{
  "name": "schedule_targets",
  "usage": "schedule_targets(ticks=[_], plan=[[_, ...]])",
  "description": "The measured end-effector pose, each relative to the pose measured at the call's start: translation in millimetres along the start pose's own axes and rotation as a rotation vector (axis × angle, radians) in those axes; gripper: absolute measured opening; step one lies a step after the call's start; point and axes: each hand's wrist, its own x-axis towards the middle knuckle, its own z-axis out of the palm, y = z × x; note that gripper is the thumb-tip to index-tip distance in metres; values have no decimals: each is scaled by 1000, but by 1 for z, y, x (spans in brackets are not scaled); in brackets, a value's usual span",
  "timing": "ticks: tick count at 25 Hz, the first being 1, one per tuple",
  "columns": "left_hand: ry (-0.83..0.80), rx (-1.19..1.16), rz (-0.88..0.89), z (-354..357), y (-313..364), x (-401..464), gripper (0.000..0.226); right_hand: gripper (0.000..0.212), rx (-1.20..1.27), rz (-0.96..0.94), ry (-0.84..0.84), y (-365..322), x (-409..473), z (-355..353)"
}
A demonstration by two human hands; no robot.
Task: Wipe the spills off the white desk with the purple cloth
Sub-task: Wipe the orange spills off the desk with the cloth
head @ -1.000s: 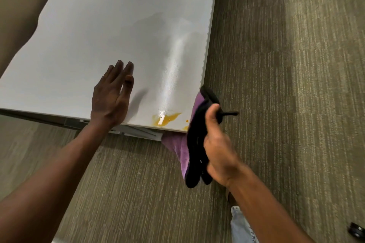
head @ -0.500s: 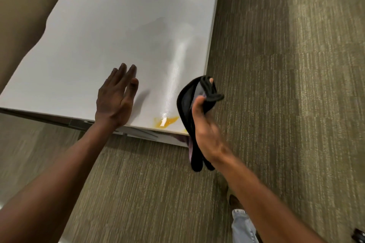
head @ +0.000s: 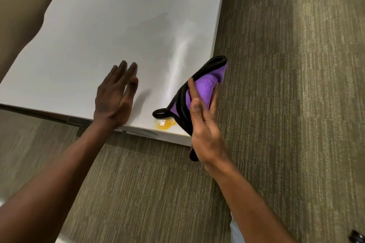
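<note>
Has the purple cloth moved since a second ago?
Yes. The purple cloth, held by the right hand, has come up from below the white desk corner and now lies over it, beside the orange spill.

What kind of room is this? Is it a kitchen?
Probably an office, not a kitchen. A plain white desk stands on short, striped grey-green carpet, the sort offices have. No sink or stove shows. There is just an orange spill near the desk's front edge, which a hand with a purple cloth is reaching.

Bench (head: 118,25) cropped at top edge; cloth (head: 205,87) blurred at upper tip, lower end behind right hand (head: 205,124).
</note>
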Motion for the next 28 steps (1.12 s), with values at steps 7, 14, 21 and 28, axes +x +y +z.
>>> schedule_targets(ticks=[7,14,21,28], plan=[[3,6,-1,0,2,-1,64,74,-93,-44,89,21,-19,7],[2,12,6,1,-1,1,64,72,-641,-100,67,1,1,4],[17,12,4,2,0,1,64,69,-775,-61,-28,3,-37,14],[4,12,1,5,2,1,68,70,-750,-50,15,-11,-2,-1]])
